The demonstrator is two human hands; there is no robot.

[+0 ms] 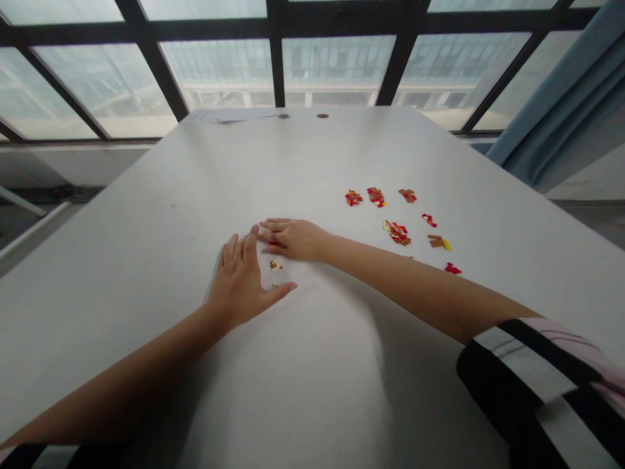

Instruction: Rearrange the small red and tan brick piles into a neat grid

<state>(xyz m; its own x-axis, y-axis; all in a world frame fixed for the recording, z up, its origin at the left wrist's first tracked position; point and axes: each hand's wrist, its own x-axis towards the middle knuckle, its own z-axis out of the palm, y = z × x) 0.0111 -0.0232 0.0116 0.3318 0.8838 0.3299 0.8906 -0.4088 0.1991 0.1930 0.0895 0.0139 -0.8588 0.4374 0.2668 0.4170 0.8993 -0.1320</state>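
My left hand (240,277) rests on the white table with its fingers stretched out and the thumb spread to the right. My right hand (291,240) lies palm down just beyond it, fingers extended and nearly meeting the left fingertips. A bit of red shows between the right fingers, mostly covered by them. Inside the curve of the left thumb and forefinger are small brown and yellow scraps (274,265), with a yellowish scrap (276,284) beside the thumb. What lies under the right palm is hidden.
Several small piles of red, brown and yellow pieces (398,233) lie on the table (312,391) beyond my right forearm. Two dark round objects (323,116) and white sheets (229,116) are at the far edge. Windows stand behind; a blue curtain (561,104) hangs at right.
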